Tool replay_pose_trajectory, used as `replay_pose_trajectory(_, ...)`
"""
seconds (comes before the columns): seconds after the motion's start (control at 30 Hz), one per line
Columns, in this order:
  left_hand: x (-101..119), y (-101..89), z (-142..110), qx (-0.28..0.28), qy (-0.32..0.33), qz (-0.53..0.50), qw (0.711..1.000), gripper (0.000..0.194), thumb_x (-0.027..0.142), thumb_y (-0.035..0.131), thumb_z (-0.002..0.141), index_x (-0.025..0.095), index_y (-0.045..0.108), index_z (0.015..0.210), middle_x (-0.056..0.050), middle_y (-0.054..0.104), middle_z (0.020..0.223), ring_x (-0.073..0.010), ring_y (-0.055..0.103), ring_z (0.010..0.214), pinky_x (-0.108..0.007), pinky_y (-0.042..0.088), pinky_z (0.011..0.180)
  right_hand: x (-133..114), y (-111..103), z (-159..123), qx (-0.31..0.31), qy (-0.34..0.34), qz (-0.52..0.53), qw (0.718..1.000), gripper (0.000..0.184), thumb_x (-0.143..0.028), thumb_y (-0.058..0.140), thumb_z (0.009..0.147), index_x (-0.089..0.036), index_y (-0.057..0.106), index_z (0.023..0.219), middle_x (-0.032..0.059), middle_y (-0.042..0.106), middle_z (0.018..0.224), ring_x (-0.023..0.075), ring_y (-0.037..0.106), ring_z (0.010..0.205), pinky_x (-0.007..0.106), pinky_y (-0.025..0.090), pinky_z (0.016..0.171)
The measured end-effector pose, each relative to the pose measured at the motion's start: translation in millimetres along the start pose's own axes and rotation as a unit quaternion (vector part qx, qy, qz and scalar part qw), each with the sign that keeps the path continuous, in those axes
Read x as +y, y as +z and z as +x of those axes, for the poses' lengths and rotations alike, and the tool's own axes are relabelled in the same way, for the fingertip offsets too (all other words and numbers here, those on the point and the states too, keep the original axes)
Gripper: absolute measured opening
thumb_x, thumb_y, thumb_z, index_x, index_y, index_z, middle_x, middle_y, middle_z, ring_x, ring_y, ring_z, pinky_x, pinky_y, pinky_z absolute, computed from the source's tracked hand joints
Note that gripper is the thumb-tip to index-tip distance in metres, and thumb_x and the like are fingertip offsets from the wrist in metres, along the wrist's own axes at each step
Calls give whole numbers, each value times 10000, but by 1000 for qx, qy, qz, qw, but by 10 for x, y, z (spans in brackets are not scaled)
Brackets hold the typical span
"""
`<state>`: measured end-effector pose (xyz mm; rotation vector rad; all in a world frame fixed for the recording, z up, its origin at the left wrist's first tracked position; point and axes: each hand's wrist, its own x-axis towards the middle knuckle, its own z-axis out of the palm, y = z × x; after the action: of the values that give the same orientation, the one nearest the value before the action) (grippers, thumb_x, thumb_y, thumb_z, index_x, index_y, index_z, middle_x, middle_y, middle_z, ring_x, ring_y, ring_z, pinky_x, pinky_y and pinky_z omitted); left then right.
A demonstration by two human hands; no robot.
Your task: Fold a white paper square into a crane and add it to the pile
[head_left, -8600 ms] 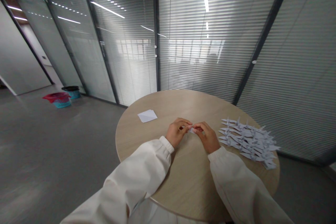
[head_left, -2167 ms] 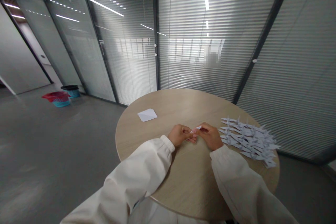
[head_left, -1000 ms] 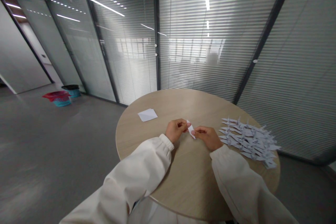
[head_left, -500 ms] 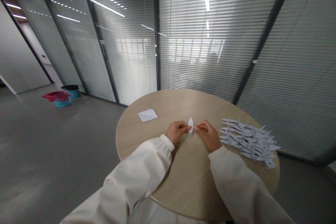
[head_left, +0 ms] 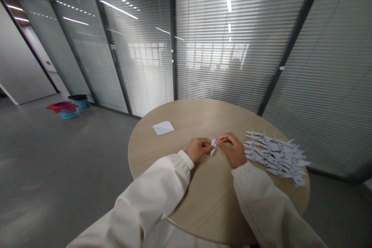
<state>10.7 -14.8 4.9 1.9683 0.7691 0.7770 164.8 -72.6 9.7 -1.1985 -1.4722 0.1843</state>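
Note:
A small folded piece of white paper (head_left: 213, 146) stands between my hands, above the round wooden table (head_left: 186, 118). My left hand (head_left: 198, 149) pinches its left side, and my right hand (head_left: 231, 149) grips it from the right with curled fingers. Its lower part is partly hidden by my fingertips. A flat white paper square (head_left: 163, 127) lies farther left on the table, apart from both hands. To the right of my right hand, several folded paper cranes (head_left: 274, 154) lie in overlapping rows.
White sleeves cover both forearms and reach over the table's near edge. Glass partitions with slatted blinds stand behind the table. On the grey floor at the far left are a red-rimmed teal basket (head_left: 64, 109) and a black-rimmed teal bin (head_left: 80, 101).
My hands have closed in on the paper, which now sits tighter between my fingers. My right fingers have curled over it. The crane rows and the flat paper square have not moved.

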Motion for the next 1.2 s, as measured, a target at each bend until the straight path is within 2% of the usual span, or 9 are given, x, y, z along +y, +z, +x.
replay_pose_trajectory(0.13, 109, -11, -41, 6, 5, 44, 999, 291, 361, 513, 741, 118, 659, 804, -12, 621, 581, -96, 558, 523, -171, 406, 512, -2, 13, 1, -33, 32, 15, 999, 168, -346, 626, 675, -197, 582, 739, 7, 589, 763, 155, 569, 721, 288, 474, 679)
replay_pose_trajectory(0.3, 173, -16, -67, 15, 27, 85, 996, 319, 398, 493, 755, 130, 666, 763, 3, 609, 545, -82, 532, 499, -161, 381, 501, -13, 14, -9, -31, 37, -20, 999, 174, -351, 620, 672, -195, 573, 731, -3, 598, 725, 154, 565, 699, 289, 456, 682)
replay_pose_trajectory(0.53, 84, -10, -27, 20, 21, 50, 998, 282, 368, 519, 737, 132, 655, 808, -12, 638, 597, -105, 570, 538, -180, 412, 540, 29, 19, -17, 27, 39, -19, 999, 231, -368, 617, 679, -192, 582, 824, 32, 632, 781, 164, 583, 698, 297, 473, 654)
replay_pose_trajectory(1.03, 147, -29, -51, 20, 33, 65, 997, 331, 406, 492, 760, 124, 658, 808, -23, 643, 595, -105, 567, 532, -177, 399, 528, 16, 29, -9, -34, 72, 31, 996, 192, -339, 635, 664, -188, 586, 773, 10, 627, 740, 154, 585, 677, 293, 477, 671)
replay_pose_trajectory(1.2, 138, -6, -56, 5, 26, 33, 999, 321, 402, 515, 749, 128, 670, 815, -14, 636, 591, -98, 563, 540, -169, 409, 535, 15, 18, -8, -27, 28, 16, 999, 187, -354, 620, 680, -198, 621, 781, 20, 622, 761, 161, 582, 708, 292, 482, 664)
